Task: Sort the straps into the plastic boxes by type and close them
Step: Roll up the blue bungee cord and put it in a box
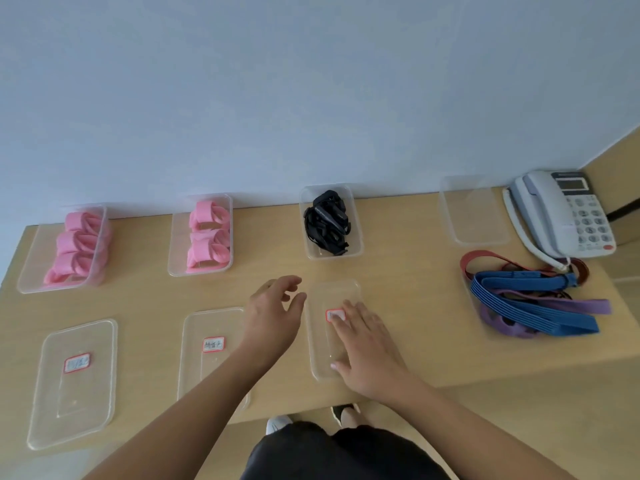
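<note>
Head view: the right hand is lying flat, fingers straight, on a clear lid near the tabletop's front edge. The left hand is hovering just beside the lid, fingers loosely curled, holding nothing. Black straps are sitting in an uncovered box by the back edge.

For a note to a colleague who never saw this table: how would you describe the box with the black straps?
Look at the wooden table by the pale wall. Along its far edge stands a row of clear boxes; take the third box from the left. It alone holds black straps, while the two boxes on its left hold pink straps.
</note>
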